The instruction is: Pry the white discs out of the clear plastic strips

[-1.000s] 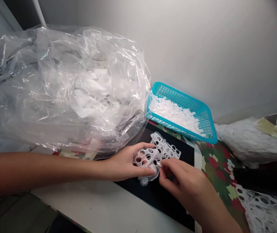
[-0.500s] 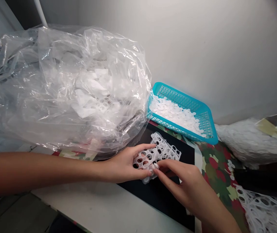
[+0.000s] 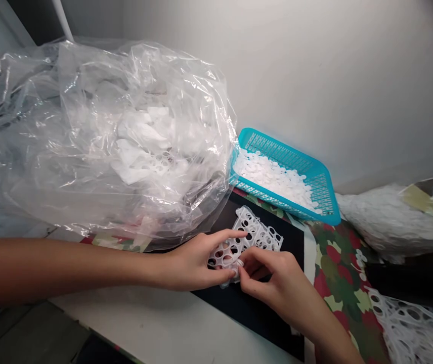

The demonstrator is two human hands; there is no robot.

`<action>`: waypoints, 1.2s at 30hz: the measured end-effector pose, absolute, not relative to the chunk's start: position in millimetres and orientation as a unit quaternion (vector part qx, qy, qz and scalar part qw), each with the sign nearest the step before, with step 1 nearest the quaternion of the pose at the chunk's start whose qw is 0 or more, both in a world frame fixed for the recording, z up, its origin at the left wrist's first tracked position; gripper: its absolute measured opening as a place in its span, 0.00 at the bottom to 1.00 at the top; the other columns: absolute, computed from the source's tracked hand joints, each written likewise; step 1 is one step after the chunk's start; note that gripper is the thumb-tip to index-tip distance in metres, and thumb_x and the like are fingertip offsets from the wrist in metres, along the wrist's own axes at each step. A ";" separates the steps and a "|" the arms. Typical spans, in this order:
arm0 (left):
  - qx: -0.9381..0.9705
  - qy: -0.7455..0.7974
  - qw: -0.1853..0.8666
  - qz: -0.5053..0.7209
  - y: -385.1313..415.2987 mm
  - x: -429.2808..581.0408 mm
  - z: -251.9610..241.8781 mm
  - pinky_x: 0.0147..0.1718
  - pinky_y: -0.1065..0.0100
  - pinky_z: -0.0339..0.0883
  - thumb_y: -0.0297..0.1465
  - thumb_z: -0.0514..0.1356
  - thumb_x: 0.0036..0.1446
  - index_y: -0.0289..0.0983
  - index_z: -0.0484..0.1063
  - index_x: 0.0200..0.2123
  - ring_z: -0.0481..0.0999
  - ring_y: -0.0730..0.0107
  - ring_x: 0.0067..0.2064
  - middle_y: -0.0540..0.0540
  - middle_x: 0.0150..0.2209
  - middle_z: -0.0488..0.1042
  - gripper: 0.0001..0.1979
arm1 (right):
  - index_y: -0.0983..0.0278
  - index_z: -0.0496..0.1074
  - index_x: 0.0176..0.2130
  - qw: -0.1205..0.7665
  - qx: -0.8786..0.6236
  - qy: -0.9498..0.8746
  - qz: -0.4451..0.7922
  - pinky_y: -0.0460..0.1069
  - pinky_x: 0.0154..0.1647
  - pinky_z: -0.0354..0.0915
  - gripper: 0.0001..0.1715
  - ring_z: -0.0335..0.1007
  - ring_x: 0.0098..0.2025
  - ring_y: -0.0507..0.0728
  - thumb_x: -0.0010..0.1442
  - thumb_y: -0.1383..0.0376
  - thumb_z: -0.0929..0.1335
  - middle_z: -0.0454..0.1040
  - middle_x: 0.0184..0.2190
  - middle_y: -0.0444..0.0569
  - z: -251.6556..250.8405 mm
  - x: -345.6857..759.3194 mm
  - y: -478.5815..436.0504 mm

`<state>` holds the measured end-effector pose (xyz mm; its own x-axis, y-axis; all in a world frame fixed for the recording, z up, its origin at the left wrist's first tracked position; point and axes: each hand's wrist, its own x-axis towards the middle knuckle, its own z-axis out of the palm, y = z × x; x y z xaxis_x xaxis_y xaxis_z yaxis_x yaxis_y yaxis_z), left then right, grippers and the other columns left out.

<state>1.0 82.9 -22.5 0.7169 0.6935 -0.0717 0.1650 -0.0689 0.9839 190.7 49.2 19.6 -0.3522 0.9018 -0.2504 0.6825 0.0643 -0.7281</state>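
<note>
A white plastic sheet full of round holes (image 3: 252, 227) lies on a black mat (image 3: 254, 319). My left hand (image 3: 201, 258) grips its near left edge, thumb below and index finger stretched along the top. At the sheet's near end, my right hand (image 3: 273, 278) pinches with thumb and fingertips at small white discs (image 3: 239, 265), close to my left thumb. The fingertips partly hide these discs, so how they sit in the sheet is hard to make out.
Behind the mat, a turquoise basket (image 3: 290, 206) holds a heap of white discs. A big clear plastic bag (image 3: 98, 151) fills the left. At right are a filled white bag (image 3: 394, 220), more holed sheets (image 3: 417, 323) and loose discs (image 3: 360, 258) on a patterned cloth (image 3: 334, 268).
My right hand has shifted slightly left and its fingers have closed in nearer to my left thumb. The near end of the holed sheet has moved a little; my left hand stays on it.
</note>
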 end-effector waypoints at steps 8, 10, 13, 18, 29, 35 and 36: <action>0.655 0.315 0.653 0.211 84.0 1.7 -18.1 0.32 0.70 0.64 0.29 0.59 0.54 0.38 0.60 0.56 0.67 0.73 0.32 0.52 0.31 0.66 0.25 | 0.63 0.72 0.31 0.192 -0.585 -0.711 0.339 0.43 0.28 0.66 0.05 0.70 0.26 0.51 0.58 0.68 0.65 0.74 0.25 0.42 24.9 205.8 54.7; 0.634 0.322 0.668 0.218 84.6 1.9 -18.4 0.35 0.69 0.66 0.31 0.60 0.55 0.38 0.60 0.56 0.69 0.72 0.34 0.51 0.32 0.67 0.25 | 0.63 0.73 0.31 0.202 -0.596 -0.712 0.310 0.43 0.27 0.67 0.05 0.71 0.25 0.52 0.57 0.66 0.66 0.75 0.25 0.43 26.4 213.5 57.6; 0.611 0.313 0.691 0.227 84.7 1.4 -19.3 0.38 0.67 0.67 0.32 0.61 0.55 0.37 0.59 0.57 0.70 0.71 0.36 0.50 0.34 0.68 0.27 | 0.62 0.73 0.31 0.223 -0.619 -0.708 0.257 0.44 0.27 0.69 0.04 0.73 0.25 0.53 0.56 0.64 0.68 0.76 0.26 0.43 26.7 224.8 62.6; 0.613 0.317 0.686 0.230 82.5 0.7 -23.5 0.36 0.67 0.66 0.35 0.63 0.54 0.41 0.60 0.57 0.69 0.73 0.33 0.53 0.31 0.67 0.28 | 0.62 0.73 0.31 0.287 -0.669 -0.670 0.146 0.43 0.27 0.71 0.07 0.73 0.25 0.53 0.55 0.60 0.70 0.76 0.25 0.44 30.7 236.7 66.0; 0.517 0.315 0.754 0.255 84.3 3.6 -30.8 0.34 0.67 0.67 0.36 0.62 0.56 0.41 0.58 0.57 0.72 0.72 0.32 0.53 0.30 0.68 0.27 | 0.67 0.70 0.40 0.191 -0.417 -0.888 0.032 0.47 0.32 0.69 0.08 0.74 0.32 0.56 0.62 0.73 0.63 0.75 0.33 0.53 22.8 191.2 32.7; 0.466 0.289 0.796 0.256 87.7 5.8 -30.0 0.36 0.68 0.68 0.33 0.59 0.59 0.38 0.57 0.57 0.73 0.75 0.31 0.52 0.32 0.69 0.24 | 0.70 0.68 0.44 0.200 -0.416 -0.887 -0.011 0.47 0.30 0.67 0.09 0.73 0.32 0.55 0.64 0.73 0.63 0.75 0.32 0.54 18.4 193.3 36.1; 0.463 0.288 0.798 0.258 87.9 6.1 -29.5 0.35 0.68 0.68 0.32 0.60 0.58 0.38 0.57 0.57 0.73 0.75 0.31 0.52 0.32 0.69 0.25 | 0.70 0.67 0.46 0.211 -0.420 -0.882 -0.029 0.47 0.31 0.67 0.10 0.73 0.32 0.56 0.63 0.73 0.64 0.75 0.33 0.54 18.2 194.4 36.9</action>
<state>6.1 87.9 -29.5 0.7017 0.6775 -0.2206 -0.1442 0.4382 0.8872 194.4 36.9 18.2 -0.5579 0.7292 0.3962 0.7535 0.6452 -0.1263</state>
